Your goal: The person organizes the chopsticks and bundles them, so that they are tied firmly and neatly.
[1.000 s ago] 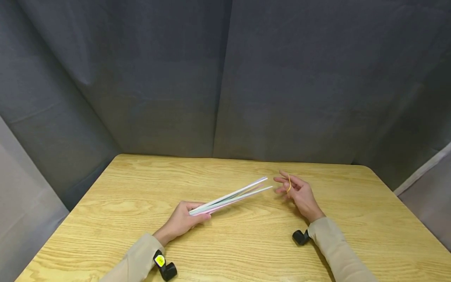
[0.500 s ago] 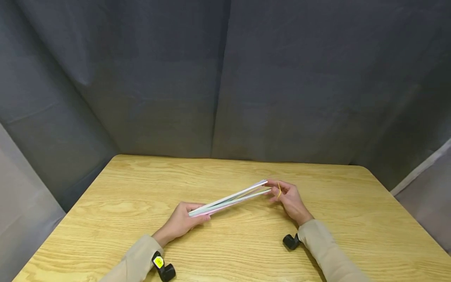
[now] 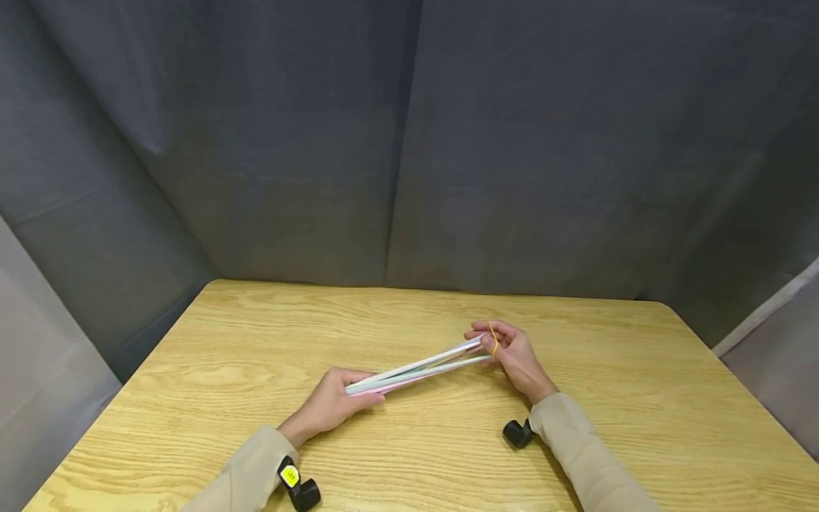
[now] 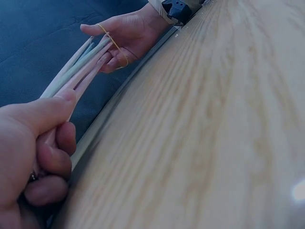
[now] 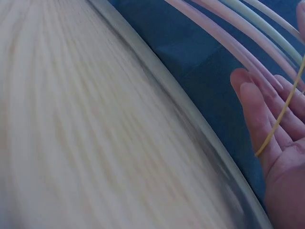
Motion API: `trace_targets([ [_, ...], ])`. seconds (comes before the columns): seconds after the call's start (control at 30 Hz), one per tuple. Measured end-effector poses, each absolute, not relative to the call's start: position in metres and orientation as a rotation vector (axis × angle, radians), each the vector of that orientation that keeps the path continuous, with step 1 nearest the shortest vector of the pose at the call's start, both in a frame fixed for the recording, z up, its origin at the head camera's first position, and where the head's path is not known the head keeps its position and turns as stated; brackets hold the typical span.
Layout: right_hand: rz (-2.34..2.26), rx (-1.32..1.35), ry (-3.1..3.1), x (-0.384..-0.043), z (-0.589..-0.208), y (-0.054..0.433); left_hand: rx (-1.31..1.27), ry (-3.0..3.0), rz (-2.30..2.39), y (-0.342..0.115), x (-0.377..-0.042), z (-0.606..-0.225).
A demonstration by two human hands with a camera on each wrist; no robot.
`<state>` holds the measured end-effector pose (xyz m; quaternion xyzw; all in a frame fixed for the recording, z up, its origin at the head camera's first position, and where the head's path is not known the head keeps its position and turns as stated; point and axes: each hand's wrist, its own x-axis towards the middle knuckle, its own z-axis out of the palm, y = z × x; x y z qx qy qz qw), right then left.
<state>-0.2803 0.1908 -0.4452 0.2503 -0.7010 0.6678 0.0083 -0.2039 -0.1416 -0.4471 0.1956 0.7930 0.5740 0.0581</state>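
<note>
A loose bundle of pastel drinking straws (image 3: 416, 372) is held above the table by my left hand (image 3: 328, 402), whose fingers and thumb grip one end. Their far ends fan out slightly and reach in among the fingers of my right hand (image 3: 521, 363). A thin yellow rubber band (image 5: 281, 114) is looped around the spread fingers and thumb of that hand. In the left wrist view, the straw tips (image 4: 106, 40) lie within the band's loop, beside the right palm. The right wrist view shows pink and green straws touching or close by the fairly straight fingers.
Both hands are over a wooden table (image 3: 256, 334). Dark grey curtains (image 3: 307, 142) hang behind it and along the sides. A black wrist camera (image 3: 518, 432) sits at the right cuff, another wrist camera (image 3: 299, 487) at the left.
My right hand has moved left with the rubber band, from apart from the straws to around their far ends. My left hand and its grip have stayed nearly still.
</note>
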Motion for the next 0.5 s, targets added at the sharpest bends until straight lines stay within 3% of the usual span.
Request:
trace_targets([
  [0.23, 2.085, 0.911, -2.243, -0.281, -0.445, 0.178, 0.605, 2.416, 1.735, -0.142, -0.205, -0.449],
  [0.5, 2.186, 0.776, -2.264, -0.277, -0.445, 0.172, 0.584, 2.412, 1.756, -0.142, -0.204, -0.450],
])
